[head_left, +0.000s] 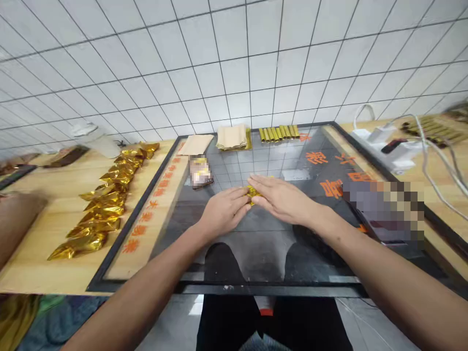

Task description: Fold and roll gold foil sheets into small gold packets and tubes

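Observation:
Both my hands meet over the middle of a dark glass work panel [256,234]. My left hand [224,210] is curled, its fingers pinching a small gold foil packet [252,193]. My right hand [281,197] lies over the packet from the right, fingers stretched flat and pressing on it. Most of the packet is hidden beneath the two hands.
A row of several gold foil packets [104,200] lies on the wooden table at left. At the panel's far edge are brown paper sheets [231,136], gold rolled sticks [278,132] and a small wrapped packet [200,171]. A white power strip [383,136] with cables sits at right. Another person's arm [16,214] shows at far left.

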